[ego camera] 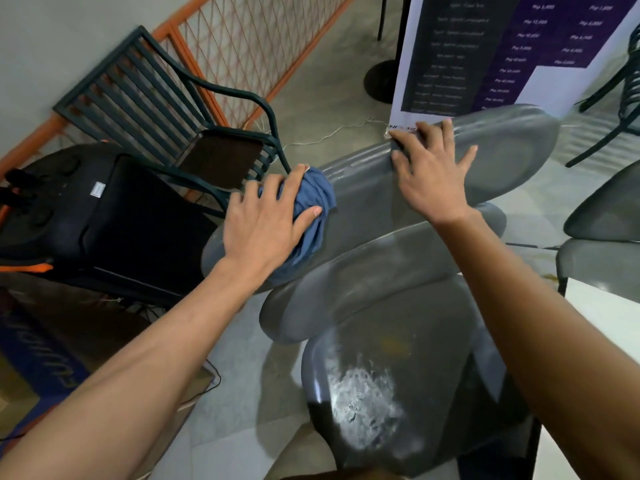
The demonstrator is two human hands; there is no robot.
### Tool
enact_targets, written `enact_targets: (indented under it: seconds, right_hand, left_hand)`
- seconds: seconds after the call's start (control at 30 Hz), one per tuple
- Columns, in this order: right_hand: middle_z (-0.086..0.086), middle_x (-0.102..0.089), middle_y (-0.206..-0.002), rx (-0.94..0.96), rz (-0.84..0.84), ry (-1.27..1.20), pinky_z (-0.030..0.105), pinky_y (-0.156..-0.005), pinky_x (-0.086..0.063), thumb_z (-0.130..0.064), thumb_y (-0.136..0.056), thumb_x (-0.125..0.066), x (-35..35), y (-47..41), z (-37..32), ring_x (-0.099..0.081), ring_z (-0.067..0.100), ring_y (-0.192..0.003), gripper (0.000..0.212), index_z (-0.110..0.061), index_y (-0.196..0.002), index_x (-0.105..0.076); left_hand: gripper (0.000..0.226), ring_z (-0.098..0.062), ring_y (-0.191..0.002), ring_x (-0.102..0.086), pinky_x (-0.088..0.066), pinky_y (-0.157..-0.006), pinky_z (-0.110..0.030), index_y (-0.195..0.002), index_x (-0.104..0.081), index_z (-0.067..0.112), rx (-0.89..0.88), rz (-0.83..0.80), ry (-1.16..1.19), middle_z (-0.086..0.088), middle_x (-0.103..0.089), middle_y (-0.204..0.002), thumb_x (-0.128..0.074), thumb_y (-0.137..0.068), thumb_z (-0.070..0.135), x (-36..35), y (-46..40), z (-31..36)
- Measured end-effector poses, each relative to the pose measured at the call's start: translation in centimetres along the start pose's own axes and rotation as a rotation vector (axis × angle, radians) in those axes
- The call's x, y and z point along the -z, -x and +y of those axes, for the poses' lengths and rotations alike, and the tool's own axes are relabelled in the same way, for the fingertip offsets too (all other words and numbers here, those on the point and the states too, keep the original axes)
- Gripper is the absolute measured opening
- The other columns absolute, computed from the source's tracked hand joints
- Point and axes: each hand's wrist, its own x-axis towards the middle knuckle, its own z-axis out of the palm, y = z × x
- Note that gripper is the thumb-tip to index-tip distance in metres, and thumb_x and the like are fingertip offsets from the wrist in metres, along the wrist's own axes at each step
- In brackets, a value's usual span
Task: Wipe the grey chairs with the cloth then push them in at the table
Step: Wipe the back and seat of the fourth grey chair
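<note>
Two grey plastic chairs stand in front of me. The farther grey chair (pixel 363 202) has its backrest reaching to the upper right. The nearer grey chair (pixel 398 341) shows a seat with whitish smears. My left hand (pixel 266 223) grips a bunched blue cloth (pixel 308 216) and presses it on the left end of the farther chair. My right hand (pixel 433 171) lies flat with spread fingers on that chair's backrest top. A white table (pixel 602 323) edge shows at the right.
A dark green slatted metal chair (pixel 156 109) stands at the left before an orange mesh fence (pixel 249 46). A black speaker case (pixel 86 216) sits at the left. A printed purple banner (pixel 502 53) stands behind the chairs. Another grey chair (pixel 606 209) is at the right edge.
</note>
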Motion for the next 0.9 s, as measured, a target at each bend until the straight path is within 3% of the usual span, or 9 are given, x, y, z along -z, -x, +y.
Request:
enact_targets:
  seconds: [0.13,0.43,0.63,0.9]
  right_hand:
    - [0.003,-0.023,-0.165,-0.015,0.004,-0.006,0.075,-0.114,0.001,-0.047,-0.107,-0.028,0.2,-1.3,1.8,0.004,0.031,-0.156,0.045,-0.038,-0.149,-0.042]
    - [0.0,-0.037,-0.157,0.029,0.05,-0.11,0.069,-0.119,-0.001,-0.031,-0.108,-0.033,-0.5,-2.4,3.8,-0.006,0.025,-0.156,0.041,-0.028,-0.145,-0.049]
    - [0.0,-0.038,-0.154,0.069,0.048,-0.085,0.07,-0.118,-0.003,-0.031,-0.108,-0.031,-0.4,-2.0,4.1,-0.006,0.026,-0.156,0.04,-0.028,-0.144,-0.048]
    - [-0.001,-0.042,-0.15,0.089,0.04,-0.104,0.073,-0.116,-0.008,-0.035,-0.108,-0.033,0.0,-2.0,4.2,-0.01,0.027,-0.154,0.039,-0.031,-0.143,-0.051]
  left_hand:
    - [0.07,-0.036,-0.103,-0.06,-0.049,-0.077,-0.049,-0.159,-0.026,0.023,-0.076,-0.004,-0.059,-0.011,-0.059,-0.128,-0.03,-0.104,0.066,-0.5,-3.5,3.6]
    - [0.071,-0.032,-0.101,-0.061,-0.048,-0.075,-0.046,-0.158,-0.031,0.021,-0.18,-0.009,-0.033,-0.009,-0.06,-0.126,-0.03,-0.102,0.065,-2.0,-11.5,12.0]
    - [0.066,-0.032,-0.1,-0.061,-0.049,-0.072,-0.045,-0.158,-0.033,0.025,-0.191,0.004,-0.013,-0.008,-0.061,-0.121,-0.036,-0.103,0.062,-1.7,-10.2,9.6]
    - [0.06,-0.035,-0.1,-0.06,-0.052,-0.073,-0.048,-0.158,-0.028,0.023,-0.058,-0.095,-0.024,-0.013,-0.058,-0.124,-0.034,-0.107,0.055,0.9,-1.7,1.3]
